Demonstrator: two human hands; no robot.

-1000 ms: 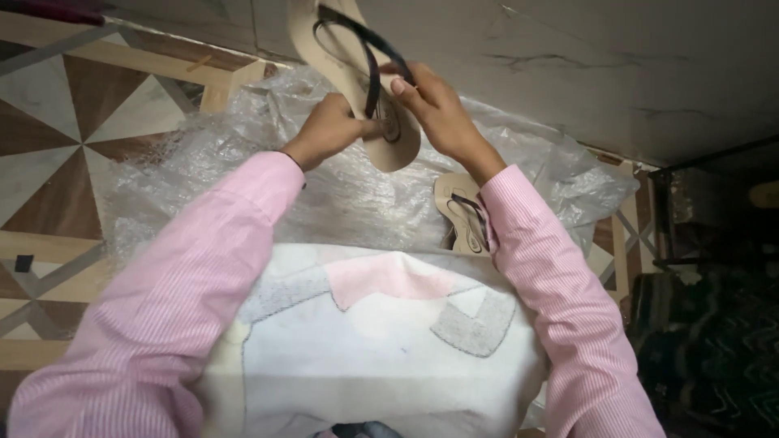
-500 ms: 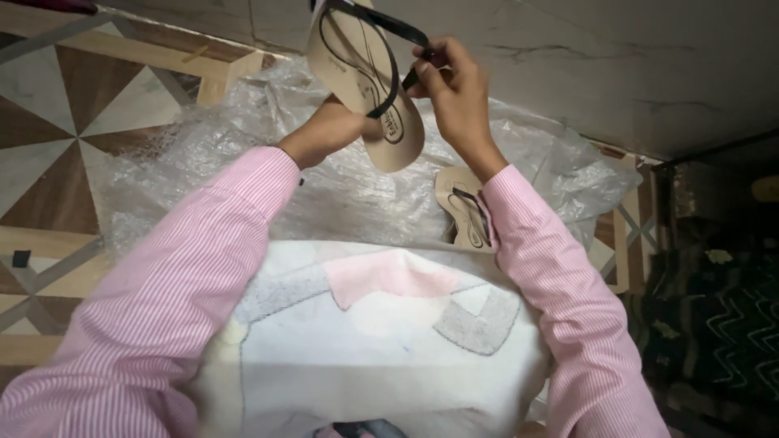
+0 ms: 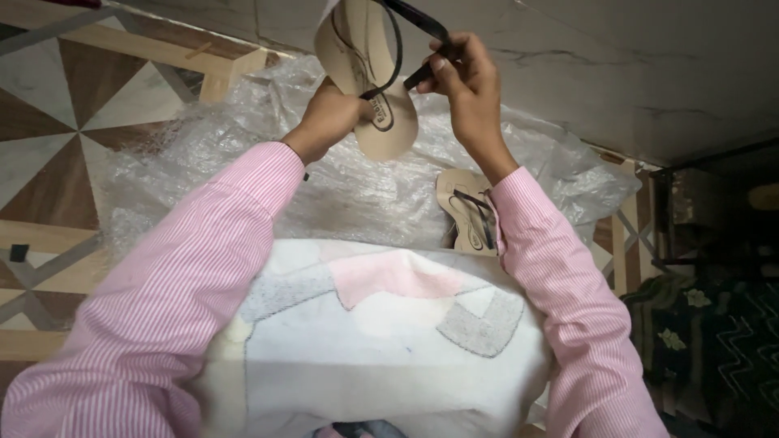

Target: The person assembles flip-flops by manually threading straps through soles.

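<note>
At the far left lies the patterned tile floor (image 3: 57,122) of brown and pale triangles, and spread over it a crumpled sheet of clear plastic wrap (image 3: 203,154), which lies as it did a second ago. Moving right, the left hand (image 3: 329,118) is closed around the heel end of a beige sandal (image 3: 365,81), gripping it from below; a second ago this hand sat lower over the plastic, and since then it has risen, carrying the sandal up until its toe end now runs past the top edge of the view. The sandal has also turned a little, its footbed facing the camera more squarely than before. Its dark strap (image 3: 406,16) arcs off the sole to the right, where the right hand (image 3: 462,81) is closed on it, pinching the strap between thumb and fingers and holding it lifted clear of the footbed; earlier the strap lay closer to the sole. Below and to the right, a second beige sandal (image 3: 469,212) with dark straps rests on the plastic just beside the right sleeve, unmoved. In the foreground a white cloth (image 3: 381,341) with pink and grey patches covers the lap, unchanged. At the far right a dark patterned fabric (image 3: 714,349) lies on the floor.
</note>
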